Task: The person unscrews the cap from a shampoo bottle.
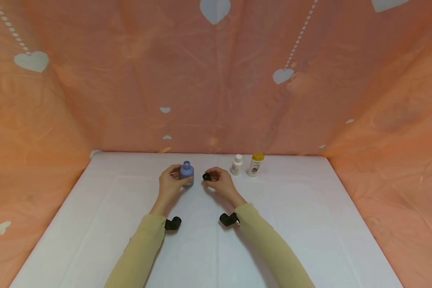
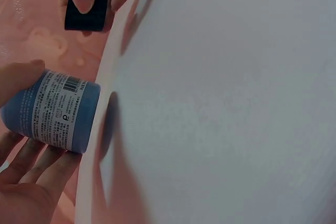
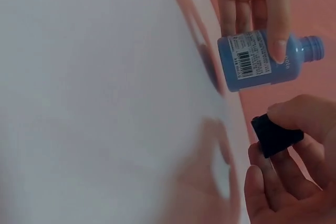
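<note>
My left hand (image 1: 170,182) grips a blue bottle (image 1: 187,172) upright, thumb on the near side and fingers round the far side. The bottle's threaded neck (image 3: 313,49) is bare, and a white printed label (image 2: 58,109) with a barcode wraps its body. To the right, my right hand (image 1: 221,183) pinches a black cap (image 1: 207,177) between thumb and fingers, apart from the bottle. In the right wrist view the black cap (image 3: 275,135) shows close beside the bottle, below it in the picture.
Behind my right hand stand a small white bottle (image 1: 237,165) and a white bottle with a yellow cap (image 1: 256,165). A white cloth covers the table (image 1: 295,224). Orange curtains (image 1: 216,88) with pale hearts enclose the back and sides.
</note>
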Motion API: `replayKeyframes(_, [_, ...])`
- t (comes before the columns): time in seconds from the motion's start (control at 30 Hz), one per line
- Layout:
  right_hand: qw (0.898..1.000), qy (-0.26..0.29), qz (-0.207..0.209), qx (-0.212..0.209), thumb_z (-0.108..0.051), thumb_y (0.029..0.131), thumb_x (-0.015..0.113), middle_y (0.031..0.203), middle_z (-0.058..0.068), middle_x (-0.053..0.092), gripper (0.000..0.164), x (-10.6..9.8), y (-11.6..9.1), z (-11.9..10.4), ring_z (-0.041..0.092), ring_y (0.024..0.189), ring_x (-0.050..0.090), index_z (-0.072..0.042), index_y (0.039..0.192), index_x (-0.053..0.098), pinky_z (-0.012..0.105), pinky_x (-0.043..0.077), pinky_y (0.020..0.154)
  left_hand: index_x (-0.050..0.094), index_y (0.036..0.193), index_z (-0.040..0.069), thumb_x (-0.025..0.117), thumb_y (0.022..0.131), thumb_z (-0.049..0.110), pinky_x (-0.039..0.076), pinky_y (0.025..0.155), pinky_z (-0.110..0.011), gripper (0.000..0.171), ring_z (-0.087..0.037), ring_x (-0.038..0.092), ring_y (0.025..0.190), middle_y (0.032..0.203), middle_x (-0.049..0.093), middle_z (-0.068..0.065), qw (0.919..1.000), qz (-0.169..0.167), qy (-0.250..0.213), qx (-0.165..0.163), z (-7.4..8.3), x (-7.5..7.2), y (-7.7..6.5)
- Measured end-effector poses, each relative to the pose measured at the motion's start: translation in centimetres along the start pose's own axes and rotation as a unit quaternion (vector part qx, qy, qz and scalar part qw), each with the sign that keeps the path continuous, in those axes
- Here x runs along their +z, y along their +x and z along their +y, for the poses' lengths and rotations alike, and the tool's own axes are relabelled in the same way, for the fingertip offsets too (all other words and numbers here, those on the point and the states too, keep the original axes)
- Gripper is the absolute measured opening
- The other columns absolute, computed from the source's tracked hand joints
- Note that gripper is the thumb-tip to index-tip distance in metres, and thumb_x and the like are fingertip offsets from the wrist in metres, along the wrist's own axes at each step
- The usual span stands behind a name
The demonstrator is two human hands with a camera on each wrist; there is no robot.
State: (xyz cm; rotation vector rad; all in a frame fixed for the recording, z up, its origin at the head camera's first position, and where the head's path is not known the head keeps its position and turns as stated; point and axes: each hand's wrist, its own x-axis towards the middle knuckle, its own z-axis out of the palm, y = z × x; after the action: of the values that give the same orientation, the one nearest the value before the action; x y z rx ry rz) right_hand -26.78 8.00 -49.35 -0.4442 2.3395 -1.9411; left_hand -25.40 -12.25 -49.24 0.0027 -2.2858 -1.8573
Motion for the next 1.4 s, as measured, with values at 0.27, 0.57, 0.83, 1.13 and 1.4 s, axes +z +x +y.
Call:
replayKeyframes(0.27, [0.999, -0.034, 0.038, 0.016, 0.01, 0.074, 0.074, 0.099, 0.017, 0.065, 0.032, 0.9, 1.1, 1.4, 0.026, 0.091, 0.066, 0.005, 0.104, 0.064, 0.027, 0.054, 0.078, 0.06, 0.116, -0.003, 0.082, 0.072, 0.0, 0.052, 0.087, -0.037, 0.05, -0.031, 0.06, 0.105, 0.118, 0.059, -0.02, 1.0, 0.003, 0.002, -0.002, -0.6, 0.0, 0.1])
replayKeyframes(0.57, [0.993, -0.107, 0.045, -0.002, 0.004, 0.075, 0.075, 0.094, 0.011, 0.067, 0.031, 1.7, 2.4, 2.1, 0.018, 0.085, 0.06, 0.001, 0.104, 0.066, 0.022, 0.047, 0.071, 0.058, 0.119, -0.002, 0.083, 0.073, 0.003, 0.052, 0.088, -0.04, 0.053, -0.034, 0.059, 0.108, 0.12, 0.058, -0.02, 0.9997, 0.021, 0.009, -0.009, -1.0, -0.1, 0.3])
replayKeyframes(0.83, [0.992, -0.108, 0.057, 0.024, 0.004, 0.076, 0.072, 0.094, 0.007, 0.066, 0.03, 1.4, 3.0, 2.5, 0.016, 0.085, 0.058, -0.003, 0.105, 0.067, 0.025, 0.047, 0.071, 0.055, 0.122, -0.004, 0.08, 0.073, -0.004, 0.049, 0.094, -0.041, 0.055, -0.036, 0.055, 0.114, 0.124, 0.055, -0.022, 0.9996, 0.022, -0.019, -0.008, -1.2, 0.0, 0.6])
replayKeyframes(1.13, [0.99, -0.12, 0.06, 0.033, 0.003, 0.078, 0.073, 0.097, 0.008, 0.066, 0.031, 1.5, 3.4, 2.3, 0.018, 0.089, 0.059, -0.003, 0.107, 0.066, 0.028, 0.049, 0.076, 0.055, 0.123, -0.004, 0.08, 0.074, -0.003, 0.047, 0.096, -0.038, 0.055, -0.034, 0.053, 0.118, 0.126, 0.055, -0.021, 0.9995, 0.02, -0.023, -0.012, -1.1, 0.2, 1.3])
replayKeyframes(1.4, [0.988, -0.134, 0.061, 0.036, 0.005, 0.076, 0.072, 0.096, 0.008, 0.066, 0.033, 1.6, 3.5, 2.3, 0.018, 0.088, 0.059, -0.002, 0.108, 0.066, 0.027, 0.049, 0.076, 0.053, 0.127, -0.004, 0.078, 0.076, -0.003, 0.046, 0.097, -0.038, 0.057, -0.035, 0.052, 0.12, 0.129, 0.053, -0.023, 0.9997, 0.01, -0.021, -0.003, -1.0, 0.1, 1.5])
